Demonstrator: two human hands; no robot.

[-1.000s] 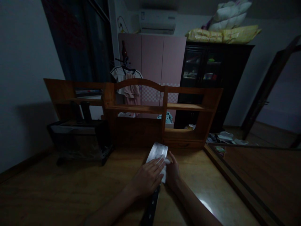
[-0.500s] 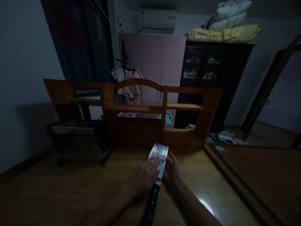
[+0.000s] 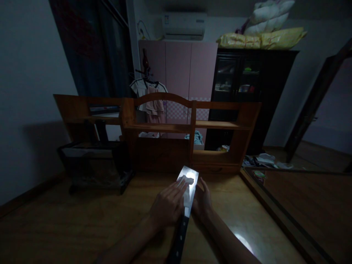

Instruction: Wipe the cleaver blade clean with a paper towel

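Note:
A cleaver lies flat on the wooden desk, its wide shiny blade [image 3: 189, 185] pointing away from me and its dark handle [image 3: 178, 238] running toward me. My left hand [image 3: 166, 205] rests on the blade with fingers stretched forward, pressing a small white cloth [image 3: 187, 180] against the metal. My right hand [image 3: 202, 200] lies beside the blade's right edge, fingers extended and together, touching the side of the cleaver.
A wooden desktop shelf unit [image 3: 192, 128] stands right behind the blade. A dark wire basket [image 3: 93, 165] sits at the left. The desk's right edge [image 3: 264, 205] drops to the floor. Pink wardrobe [image 3: 189, 69] and a dark cabinet [image 3: 247, 84] stand beyond.
The cloth under my left fingers has slid up the blade toward its far end. The blade now catches more light. My right hand stays beside it.

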